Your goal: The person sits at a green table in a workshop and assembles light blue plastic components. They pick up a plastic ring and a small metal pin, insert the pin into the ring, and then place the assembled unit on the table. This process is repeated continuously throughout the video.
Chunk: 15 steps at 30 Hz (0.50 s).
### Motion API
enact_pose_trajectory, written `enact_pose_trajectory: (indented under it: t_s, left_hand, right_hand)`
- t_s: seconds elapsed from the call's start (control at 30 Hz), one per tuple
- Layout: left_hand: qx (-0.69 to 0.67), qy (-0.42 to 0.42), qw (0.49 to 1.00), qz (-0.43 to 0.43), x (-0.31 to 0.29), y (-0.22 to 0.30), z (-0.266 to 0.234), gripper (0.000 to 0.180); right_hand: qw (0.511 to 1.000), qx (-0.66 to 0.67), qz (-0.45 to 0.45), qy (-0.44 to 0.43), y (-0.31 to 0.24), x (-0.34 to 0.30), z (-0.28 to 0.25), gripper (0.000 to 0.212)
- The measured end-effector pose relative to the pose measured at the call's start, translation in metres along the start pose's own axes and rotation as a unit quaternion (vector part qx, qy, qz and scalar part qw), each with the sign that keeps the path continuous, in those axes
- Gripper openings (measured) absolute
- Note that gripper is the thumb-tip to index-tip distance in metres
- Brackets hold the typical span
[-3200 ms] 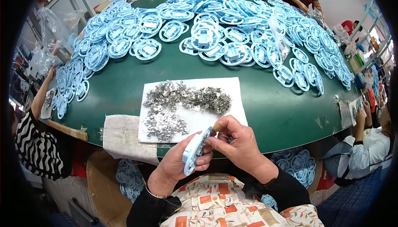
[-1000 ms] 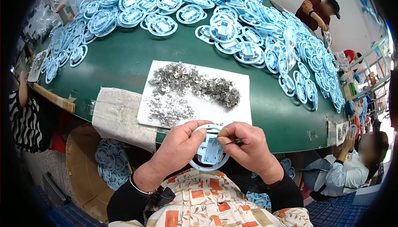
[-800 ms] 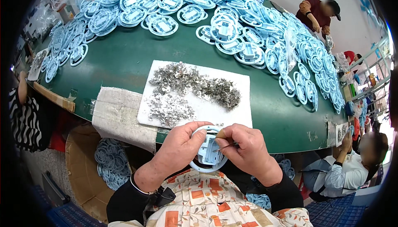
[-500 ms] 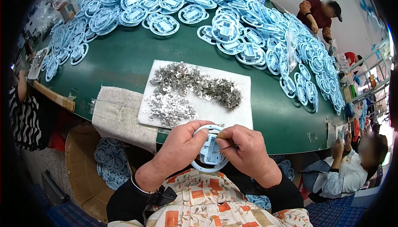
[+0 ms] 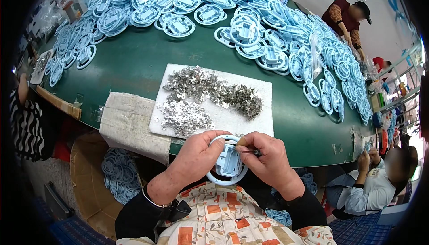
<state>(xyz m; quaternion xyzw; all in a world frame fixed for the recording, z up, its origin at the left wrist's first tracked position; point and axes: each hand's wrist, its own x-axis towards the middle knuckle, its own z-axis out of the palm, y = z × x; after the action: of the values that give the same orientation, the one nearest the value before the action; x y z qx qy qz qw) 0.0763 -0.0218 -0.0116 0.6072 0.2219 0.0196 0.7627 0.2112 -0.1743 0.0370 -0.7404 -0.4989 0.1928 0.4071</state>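
My left hand is closed on a light-blue oval plastic part, a ring with a boxy battery-like recess in its middle, tilted toward me. Its thumb presses the upper left rim. At the part's upper right, my right hand pinches a thin metal tool with a dark end, too small to name exactly. The tool's tip points into the part near its upper recess. Just beyond my hands, a white foam pad bears heaps of small shiny metal pieces.
Piles of similar blue parts cover the far and right sides of the green table. A grey cloth hangs over the near edge. Below left stands a cardboard box of blue parts. Other people work at the far side and right.
My right fingers have turned slightly, and the thin tool's dark end now shows beside them. The left hand holds the blue part nearly as before. A far co-worker's arms have moved rightward.
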Motion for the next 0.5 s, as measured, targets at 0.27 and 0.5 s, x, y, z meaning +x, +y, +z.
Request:
enact_pose_trajectory:
  t_s: [0.27,0.5]
  left_hand:
    - [0.019,0.016,0.999,-0.022,0.002,0.001,0.001,0.032]
    - [0.008,0.019,1.0,-0.011,0.006,-0.013,-0.002,0.032]
  right_hand:
    - [0.968,-0.19,-0.16,0.035,0.005,-0.006,0.015,0.027]
    - [0.96,-0.234,-0.145,-0.05,0.001,-0.013,0.003,0.042]
